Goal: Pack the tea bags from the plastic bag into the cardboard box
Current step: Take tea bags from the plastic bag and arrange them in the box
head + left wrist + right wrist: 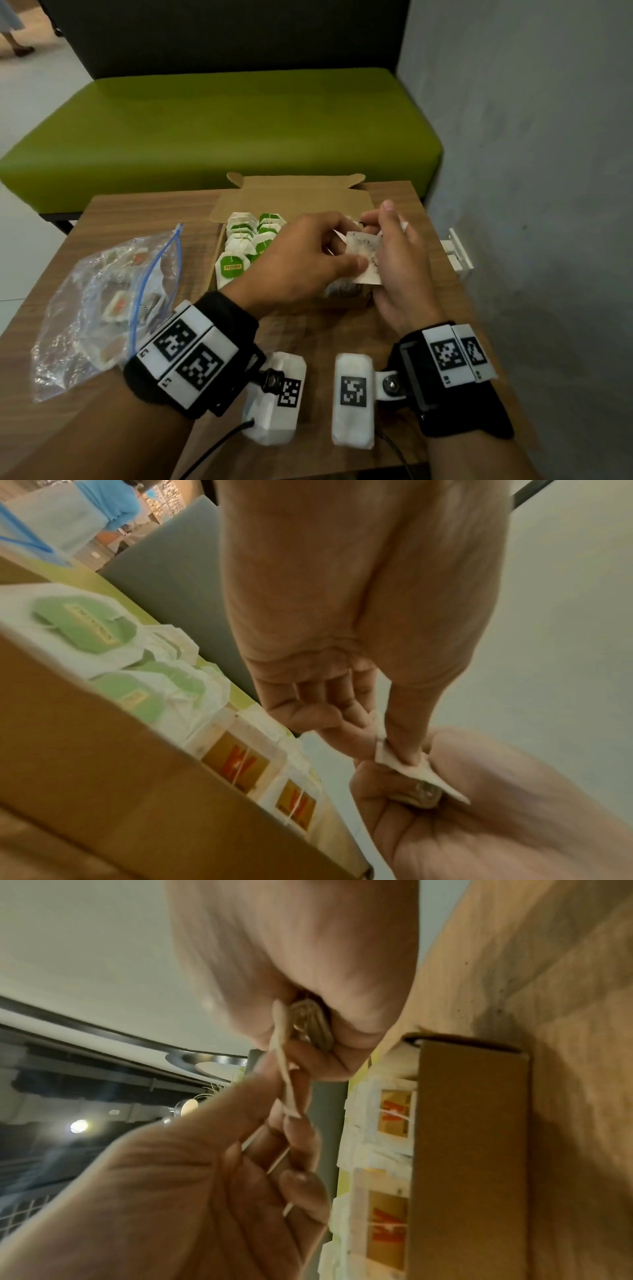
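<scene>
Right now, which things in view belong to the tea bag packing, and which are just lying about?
Part of the job:
- tea bag, held by left hand and right hand
- cardboard box with green-tagged tea bags
- plastic bag

Just lying about:
- green bench
- white wall fitting
- wooden table
</scene>
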